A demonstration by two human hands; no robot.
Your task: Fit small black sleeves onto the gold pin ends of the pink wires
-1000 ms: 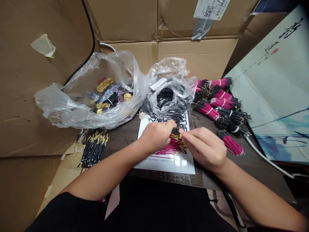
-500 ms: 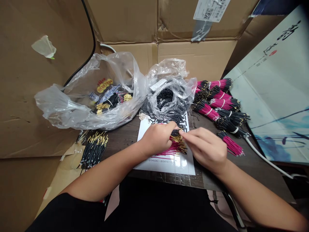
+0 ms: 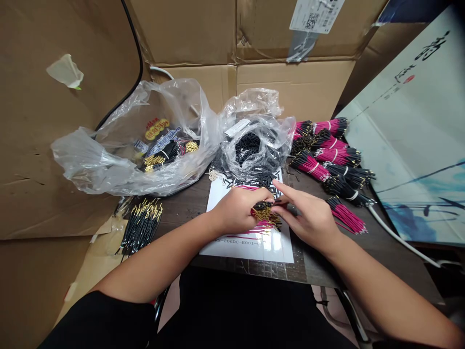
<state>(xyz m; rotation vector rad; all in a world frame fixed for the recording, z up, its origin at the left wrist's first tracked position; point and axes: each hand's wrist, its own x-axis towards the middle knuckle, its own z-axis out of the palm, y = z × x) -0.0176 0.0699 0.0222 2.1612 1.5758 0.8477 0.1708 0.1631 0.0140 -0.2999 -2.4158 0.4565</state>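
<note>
My left hand [image 3: 238, 208] is closed around a bundle of pink wires. Gold terminals [image 3: 262, 214] with black sleeves among them stick out of its right side. Close beside them, my right hand [image 3: 308, 215] has its thumb and fingers drawn together at the terminal ends, the index finger raised a little. Something small and dark lies at those fingertips, too small to make out. Under both hands is a white printed sheet [image 3: 247, 252], with loose pink wires [image 3: 259, 228] and many short black sleeves [image 3: 267, 179] on it.
Behind the sheet stands a clear bag of black sleeves [image 3: 248, 148]. A larger plastic bag [image 3: 163, 179] holds wire bundles at the left. Black wires [image 3: 141, 228] lie nearer me. Tied pink and black bundles [image 3: 332, 155] are piled at right, beside a white cable [image 3: 399, 242]. Cardboard [image 3: 290, 87] closes the back.
My left hand has turned, so the gold ends now face me more. The right hand has shifted slightly left, its index finger lifting off the bundle.
</note>
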